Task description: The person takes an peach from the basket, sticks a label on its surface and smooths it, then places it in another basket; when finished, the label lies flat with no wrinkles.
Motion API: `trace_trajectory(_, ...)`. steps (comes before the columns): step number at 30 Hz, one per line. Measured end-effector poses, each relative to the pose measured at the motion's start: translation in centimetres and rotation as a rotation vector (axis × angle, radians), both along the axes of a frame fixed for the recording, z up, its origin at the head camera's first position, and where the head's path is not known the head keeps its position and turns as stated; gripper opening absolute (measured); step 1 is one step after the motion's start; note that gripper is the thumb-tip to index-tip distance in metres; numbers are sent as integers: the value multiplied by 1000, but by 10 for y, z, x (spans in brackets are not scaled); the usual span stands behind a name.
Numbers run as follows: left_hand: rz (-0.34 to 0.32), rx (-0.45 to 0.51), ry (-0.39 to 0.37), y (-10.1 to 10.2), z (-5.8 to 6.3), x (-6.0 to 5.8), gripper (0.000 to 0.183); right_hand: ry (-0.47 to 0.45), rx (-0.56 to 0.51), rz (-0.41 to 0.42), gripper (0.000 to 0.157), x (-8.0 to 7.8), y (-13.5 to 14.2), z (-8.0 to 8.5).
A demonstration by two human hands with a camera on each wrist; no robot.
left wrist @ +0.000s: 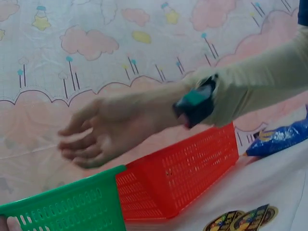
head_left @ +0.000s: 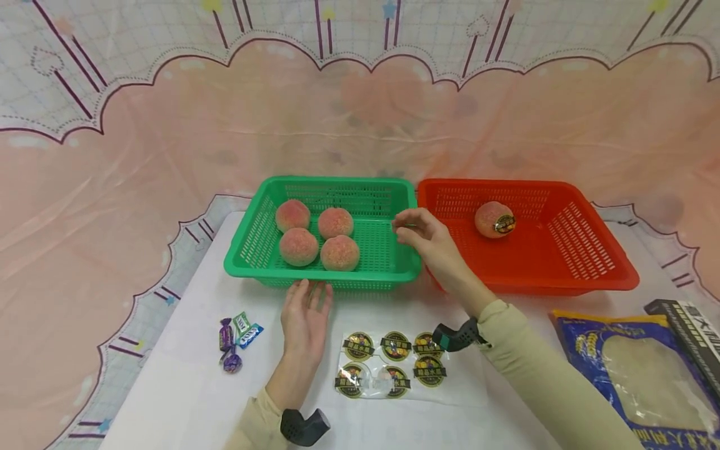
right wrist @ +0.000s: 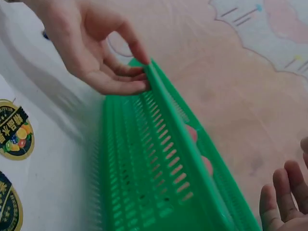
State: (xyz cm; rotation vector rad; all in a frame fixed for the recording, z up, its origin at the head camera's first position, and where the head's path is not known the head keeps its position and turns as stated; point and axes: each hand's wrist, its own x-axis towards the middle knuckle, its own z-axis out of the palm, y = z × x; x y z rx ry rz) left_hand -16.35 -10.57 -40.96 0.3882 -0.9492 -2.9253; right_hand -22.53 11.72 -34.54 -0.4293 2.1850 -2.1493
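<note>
Green basket (head_left: 360, 275) sits toward the back of the white table (head_left: 185, 350), so let's call it the middle of a clock, with 12 pointing away from the person. Inside there's a bunch of four fuzzy pinkish peaches (head_left: 299, 247), crowded more toward the 9 o'clock end.

Left hand (head_left: 306, 319) is at 6, palm up, fingers fairly straight and touching the front of the basket right around its rim. Right hand (head_left: 427, 240) is up at 3, above that end of the basket, with its fingers loosely curved, moderately spread and empty. The left wrist view gets that one nicely side-on.

Also at 3, right beside the green one, is a red basket (head_left: 562, 288) with a single peach (head_left: 488, 219) in it, wearing a black-and-gold sticker (head_left: 504, 224). Around 5 there's a clear sheet of round stickers (head_left: 388, 364), same look. Some wrapped candies (head_left: 226, 337) are piled up near 7. Way out at 4 you've got a blue packet (head_left: 647, 369) next to a dark box (head_left: 689, 337). Behind everything hangs a pink cloud-print cloth (head_left: 337, 119).
</note>
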Motion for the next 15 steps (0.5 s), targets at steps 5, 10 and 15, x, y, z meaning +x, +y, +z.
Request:
trace_trajectory(5,55,43,-17,-2,3,-1,23,-77,127,22,31,-23,-26,-9)
trace_trajectory(10,97,46,-35,-6,7,-2,21,-169,300,76,37,-39,-50,-18)
trace_trajectory(15,111,57,-52,-8,8,-2,16,-304,415,100,50,-48,-70,-23)
